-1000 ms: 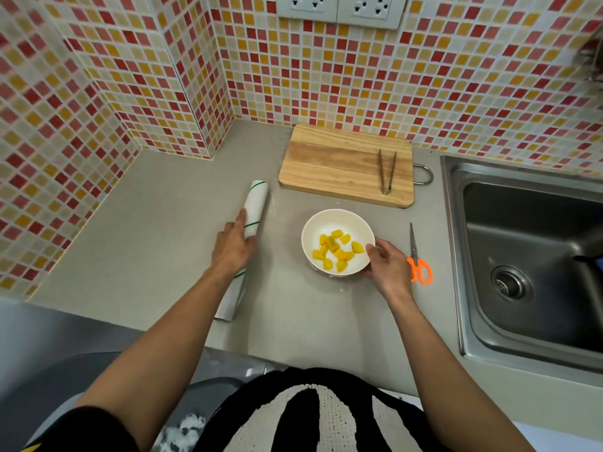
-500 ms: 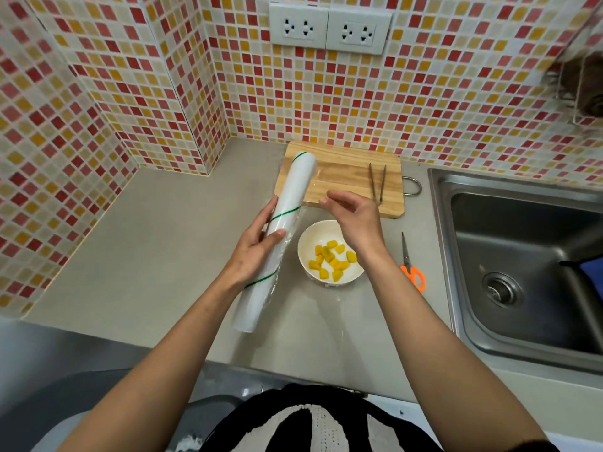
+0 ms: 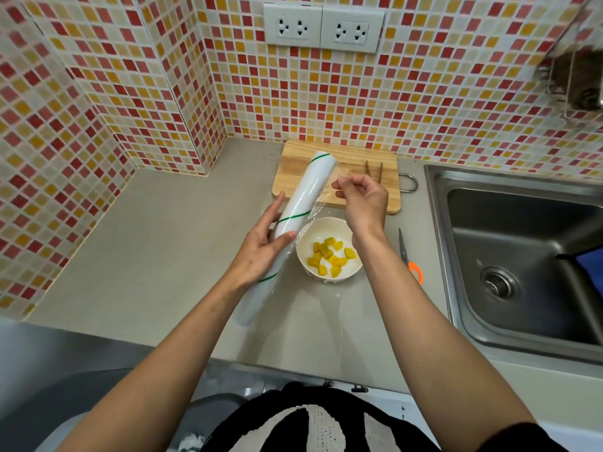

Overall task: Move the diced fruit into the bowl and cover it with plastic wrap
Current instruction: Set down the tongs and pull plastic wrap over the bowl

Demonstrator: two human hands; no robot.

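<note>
A white bowl (image 3: 350, 272) stands on the grey counter with yellow diced fruit (image 3: 330, 256) inside. My left hand (image 3: 261, 252) grips the middle of a white plastic wrap roll (image 3: 305, 200) with green stripes, held tilted above the counter just left of the bowl. My right hand (image 3: 362, 200) hovers above the bowl's far rim, thumb and fingers pinching the loose edge of clear film (image 3: 323, 199) pulled a short way off the roll.
A wooden cutting board (image 3: 355, 158) lies behind the bowl with metal tongs (image 3: 373, 171) on it. Orange-handled scissors (image 3: 411, 261) lie right of the bowl, near the steel sink (image 3: 522, 256). Tiled walls close in the left and back.
My left hand lifted the roll off the counter and tilted it over the board. My right hand left the bowl's rim, rose to the roll and pinched the film's edge.
</note>
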